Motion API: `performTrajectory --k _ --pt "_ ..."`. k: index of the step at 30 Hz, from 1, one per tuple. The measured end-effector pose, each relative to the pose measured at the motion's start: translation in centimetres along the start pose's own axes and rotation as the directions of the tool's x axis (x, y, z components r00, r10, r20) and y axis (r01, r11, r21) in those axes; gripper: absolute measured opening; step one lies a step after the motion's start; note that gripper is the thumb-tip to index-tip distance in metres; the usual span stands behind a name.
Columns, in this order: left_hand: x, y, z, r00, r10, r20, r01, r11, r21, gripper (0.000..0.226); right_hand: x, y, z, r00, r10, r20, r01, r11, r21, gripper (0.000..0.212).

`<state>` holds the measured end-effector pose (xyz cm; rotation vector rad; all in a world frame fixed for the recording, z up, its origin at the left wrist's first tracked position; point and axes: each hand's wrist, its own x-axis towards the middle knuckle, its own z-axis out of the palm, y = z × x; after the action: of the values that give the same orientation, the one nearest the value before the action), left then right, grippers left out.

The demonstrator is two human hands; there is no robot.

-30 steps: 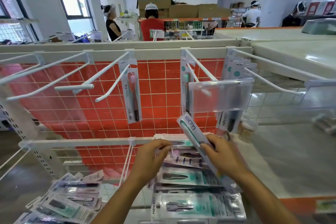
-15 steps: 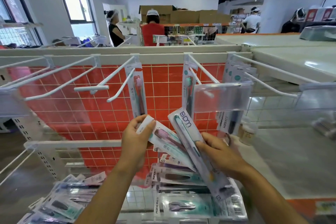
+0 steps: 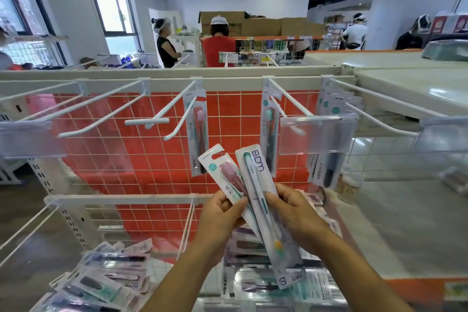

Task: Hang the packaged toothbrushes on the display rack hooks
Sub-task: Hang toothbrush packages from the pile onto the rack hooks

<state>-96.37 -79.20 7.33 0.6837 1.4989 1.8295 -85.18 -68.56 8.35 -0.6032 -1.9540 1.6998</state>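
My left hand [image 3: 220, 220] grips a packaged toothbrush with a pink head [image 3: 222, 172], tilted up to the left. My right hand [image 3: 295, 215] holds a longer white packaged toothbrush [image 3: 260, 185] with a teal brush, just right of the first; the two packs overlap. Both sit below the white display rack hooks [image 3: 177, 111]. One pink-brush pack [image 3: 198, 132] hangs on the middle hook, a green-brush pack [image 3: 269, 132] on the hook to its right, and several packs [image 3: 329, 139] on the far-right hook. The left hooks [image 3: 101, 119] are bare.
Loose toothbrush packs lie in a pile at lower left [image 3: 101, 284] and under my hands [image 3: 266, 286]. Clear price-tag holders [image 3: 316, 134] hang off hook ends. A white shelf [image 3: 405, 89] runs on the right. Several people stand in the background.
Both hands rose from the pile with their packs. My left hand picked up the pink-head pack and brought it beside the white pack in my right hand.
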Motion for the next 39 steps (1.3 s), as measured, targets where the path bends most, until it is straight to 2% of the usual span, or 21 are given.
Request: performTrajectory --k 5,11,15,19,22,26,35,39 --pt "0.1 0.2 -1.3 0.996 0.041 -0.083 -0.031 0.993 0.118 0.014 -0.1 -0.7 -0.8 0.999 -0.04 -0.037 0.034 0.988 -0.148 0.015" --pt "0.2 0.8 -2.5 0.987 0.061 -0.145 -0.039 0.988 0.149 0.014 -0.4 -2.1 -2.5 0.994 -0.097 0.048 0.107 0.944 -0.312 0.011" --pt "0.1 1.1 -2.9 0.985 0.046 -0.167 -0.024 0.991 0.135 0.015 -0.5 -3.0 -3.0 0.991 -0.095 0.097 0.13 0.878 -0.461 0.019" --pt "-0.4 1.1 -3.1 0.987 0.067 -0.148 -0.044 0.987 0.157 0.016 -0.6 -2.4 -2.9 0.995 -0.036 0.091 0.086 0.769 -0.633 0.02" --pt "-0.9 0.9 -3.1 0.988 0.081 -0.131 -0.056 0.982 0.181 0.019 -0.7 -1.8 -2.4 0.997 -0.022 0.08 0.07 0.74 -0.669 0.016" --pt "-1.8 1.0 -3.4 0.982 0.12 -0.146 -0.094 0.981 0.17 0.018 -0.8 -1.3 -2.0 0.997 -0.012 0.074 0.057 0.762 -0.645 0.013" --pt "-5.1 3.4 -4.2 0.922 0.385 -0.03 -0.371 0.905 0.21 0.031 -0.7 -0.4 -1.3 0.99 -0.088 0.114 0.141 0.769 -0.624 0.007" --pt "-6.1 4.3 -4.7 0.892 0.446 -0.069 -0.424 0.881 0.21 0.029 -0.5 -0.3 -0.9 0.985 -0.113 0.133 0.172 0.755 -0.633 0.005"
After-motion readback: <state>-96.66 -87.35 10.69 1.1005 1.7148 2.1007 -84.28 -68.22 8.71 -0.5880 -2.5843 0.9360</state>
